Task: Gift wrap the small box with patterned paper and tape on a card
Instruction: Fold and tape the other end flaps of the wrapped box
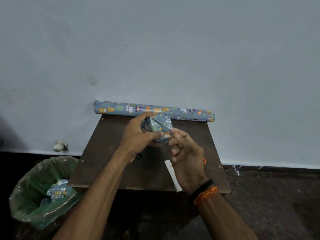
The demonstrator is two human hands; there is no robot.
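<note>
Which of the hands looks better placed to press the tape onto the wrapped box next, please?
Probably the right hand: its fingertips pinch at the paper edge of the wrapped box, while the left hand grips and steadies it.

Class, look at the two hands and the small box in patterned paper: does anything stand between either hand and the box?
Nothing visible does. The left hand already grips the small box wrapped in blue animal-print paper above the dark brown wooden table. The right hand pinches the paper at the box's near right corner.
</note>
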